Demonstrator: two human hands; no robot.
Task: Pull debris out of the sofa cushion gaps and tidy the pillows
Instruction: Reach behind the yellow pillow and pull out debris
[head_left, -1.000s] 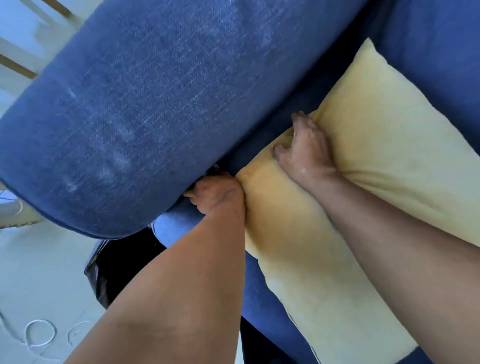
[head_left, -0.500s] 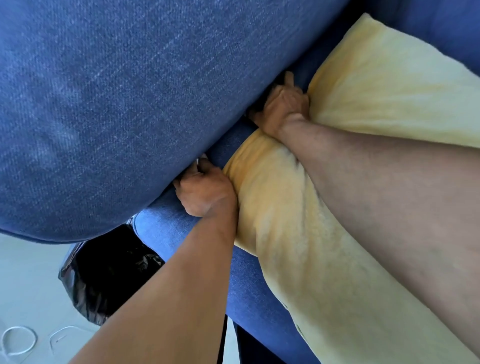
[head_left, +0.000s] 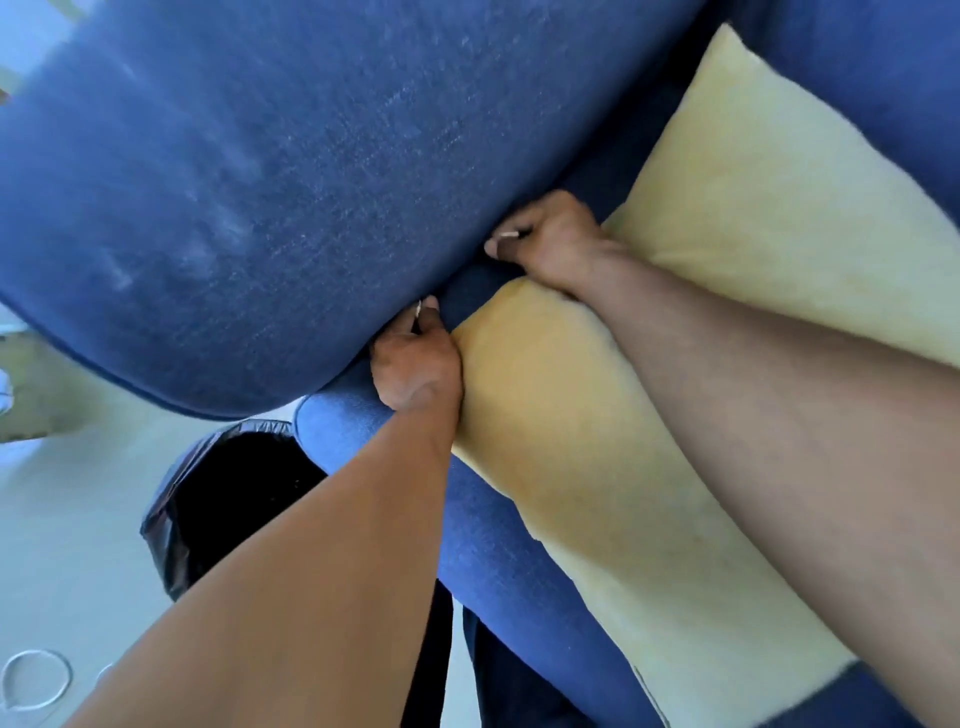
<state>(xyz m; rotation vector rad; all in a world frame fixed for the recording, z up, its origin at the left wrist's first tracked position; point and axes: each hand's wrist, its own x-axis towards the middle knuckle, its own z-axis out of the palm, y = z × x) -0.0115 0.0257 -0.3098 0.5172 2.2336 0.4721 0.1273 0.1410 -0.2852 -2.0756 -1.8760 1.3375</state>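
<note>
The blue sofa armrest (head_left: 260, 182) fills the upper left. A yellow pillow (head_left: 727, 270) lies on the blue seat cushion (head_left: 498, 551) beside it. My left hand (head_left: 415, 364) sits at the gap between armrest and seat, fingers pinched on a small white scrap (head_left: 420, 309). My right hand (head_left: 556, 244) is further along the same gap, resting against the pillow's edge, with its fingers closed on a thin white bit of debris (head_left: 506, 236). The depth of the gap is hidden by the armrest.
An open black trash bag (head_left: 234, 499) stands on the pale floor just below the armrest's front end. A loop of white cord (head_left: 36, 680) lies on the floor at the bottom left. The sofa back (head_left: 857, 78) rises at the upper right.
My right hand has drawn back out of the gap toward me, now with a white bit between its fingers. My left hand stays at the gap, a white scrap now at its fingertips.
</note>
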